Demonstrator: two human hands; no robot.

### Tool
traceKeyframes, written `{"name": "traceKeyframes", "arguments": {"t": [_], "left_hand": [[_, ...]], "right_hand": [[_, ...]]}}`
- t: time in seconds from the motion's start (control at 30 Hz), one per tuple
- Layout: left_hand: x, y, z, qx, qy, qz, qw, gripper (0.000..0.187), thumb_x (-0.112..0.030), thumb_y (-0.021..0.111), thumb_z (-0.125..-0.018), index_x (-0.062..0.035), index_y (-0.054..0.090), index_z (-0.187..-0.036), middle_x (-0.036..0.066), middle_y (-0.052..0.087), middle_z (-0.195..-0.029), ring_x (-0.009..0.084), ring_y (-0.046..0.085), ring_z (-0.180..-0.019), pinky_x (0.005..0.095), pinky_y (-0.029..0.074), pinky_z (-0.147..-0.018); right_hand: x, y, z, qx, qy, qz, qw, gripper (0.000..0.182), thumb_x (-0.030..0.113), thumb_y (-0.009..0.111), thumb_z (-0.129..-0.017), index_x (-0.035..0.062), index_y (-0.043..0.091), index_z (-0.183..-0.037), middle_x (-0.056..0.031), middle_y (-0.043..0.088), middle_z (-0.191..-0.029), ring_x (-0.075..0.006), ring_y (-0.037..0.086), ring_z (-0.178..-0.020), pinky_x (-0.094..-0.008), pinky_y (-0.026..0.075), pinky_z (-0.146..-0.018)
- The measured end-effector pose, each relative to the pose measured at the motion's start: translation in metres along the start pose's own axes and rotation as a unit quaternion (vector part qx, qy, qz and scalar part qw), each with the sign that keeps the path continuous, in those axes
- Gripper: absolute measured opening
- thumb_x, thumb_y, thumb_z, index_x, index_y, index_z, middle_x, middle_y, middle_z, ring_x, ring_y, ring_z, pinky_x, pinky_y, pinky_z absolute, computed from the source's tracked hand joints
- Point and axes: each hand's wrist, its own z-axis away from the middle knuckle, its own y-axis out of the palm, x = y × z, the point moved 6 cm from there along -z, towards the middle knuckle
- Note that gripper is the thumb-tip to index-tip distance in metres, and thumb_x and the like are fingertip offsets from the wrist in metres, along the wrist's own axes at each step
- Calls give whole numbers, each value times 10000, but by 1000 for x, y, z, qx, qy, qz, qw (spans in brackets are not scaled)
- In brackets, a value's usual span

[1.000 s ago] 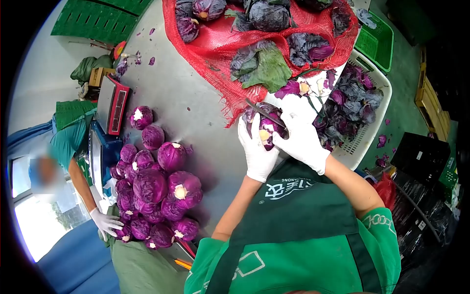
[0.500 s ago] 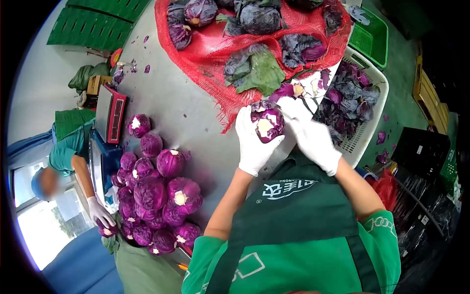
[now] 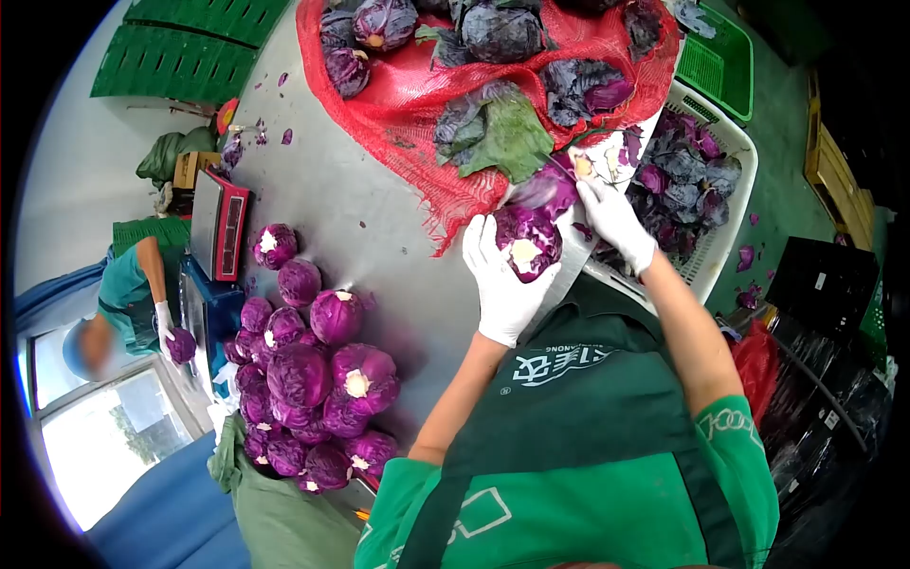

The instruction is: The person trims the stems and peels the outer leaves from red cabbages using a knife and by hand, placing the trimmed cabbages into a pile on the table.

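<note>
My left hand [image 3: 500, 284] holds a trimmed purple cabbage [image 3: 523, 248] from its left and lower side, its pale cut stem facing up. To the right, my right hand [image 3: 614, 223] is closed, its fingertips beside a blurred loose purple leaf [image 3: 550, 190] just above the cabbage. What those fingers grip is too small to make out. Above both hands, a red mesh bag [image 3: 398, 123] lies spread under dark, untrimmed cabbages [image 3: 502, 34] and a large green outer leaf [image 3: 512, 142].
Trimmed cabbages [image 3: 299, 375] are piled at the left on the metal table [image 3: 379, 275]. A red-framed scale [image 3: 223, 223] stands beyond, near a co-worker [image 3: 128, 289] holding a cabbage. At the right are a white basket of leaves [image 3: 744, 180], a green crate [image 3: 716, 66] and black boxes [image 3: 820, 275].
My right hand has moved right, away from the cabbage, and a purple leaf now shows above it. My left hand shifted slightly right and down with the cabbage. The co-worker's hand and cabbage have risen.
</note>
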Motion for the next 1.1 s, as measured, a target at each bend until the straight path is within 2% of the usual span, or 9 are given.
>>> {"name": "traceKeyframes", "arguments": {"t": [0.13,0.27,0.37,0.43,0.57,0.63,0.83,0.97,1.1], "left_hand": [[18,-3,3,-26,-48,31,998,1162,-317,935,-633,34,225,-1483,225,289,-1452,375,313,-1379,444,282,-1160],[22,-1,5,-11,-49,28,998,1150,-364,925,-620,41,265,-1471,274,265,-1486,440,290,-1380,504,279,-1160],[29,-9,-6,-4,-42,68,997,1174,-350,972,-565,32,280,-1434,184,351,-1390,320,400,-1312,413,332,-1126],[39,-12,-10,17,-74,78,994,1185,-423,954,-579,50,287,-1436,236,344,-1403,376,375,-1326,463,328,-1130],[58,-14,-14,32,-176,315,932,1092,-351,938,-649,60,292,-1427,221,368,-1367,312,432,-1282,426,363,-1102],[71,-17,-12,32,-139,253,957,1104,-373,934,-647,34,294,-1450,225,364,-1363,326,409,-1291,437,350,-1108],[21,-27,-21,163,40,-70,983,1157,-395,925,-609,-63,305,-1528,197,374,-1450,383,337,-1344,493,301,-1146],[26,-23,-14,149,47,91,984,1110,-205,871,-706,28,188,-1549,214,263,-1590,330,285,-1471,418,234,-1209],[1,-6,-14,75,-5,65,995,1151,-284,890,-673,29,195,-1535,258,242,-1568,409,244,-1454,480,211,-1206]], "right_hand": [[37,7,18,56,112,-209,970,523,383,565,-985,4,543,-1345,-229,641,-1234,-333,592,-1198,-421,433,-1031],[97,12,62,-45,-115,67,990,909,491,700,-858,-18,319,-1508,-303,416,-1476,-488,381,-1366,-476,270,-1174],[86,11,58,-85,-141,-1,986,619,339,673,-889,-9,489,-1367,-275,551,-1325,-421,486,-1287,-478,370,-1100],[73,6,60,-29,-102,-165,981,258,90,642,-839,15,603,-1082,-184,640,-917,-346,650,-837,-441,522,-755],[19,-4,43,-96,-66,-16,993,196,40,623,-851,38,632,-1046,-143,586,-764,-233,580,-664,-345,487,-666],[34,-14,41,-208,-186,32,960,248,90,671,-845,60,653,-1091,-150,628,-906,-286,655,-803,-351,532,-747],[156,-22,61,-77,-362,159,915,555,437,729,-818,106,633,-1253,-129,605,-1185,-309,623,-1014,-400,501,-896],[126,-14,40,51,-190,108,974,515,476,661,-874,64,653,-1184,-142,611,-1127,-334,603,-1058,-442,468,-904],[108,-14,47,-15,-250,161,955,395,390,631,-915,72,665,-1146,-135,631,-1071,-332,618,-1017,-417,466,-896]]}}
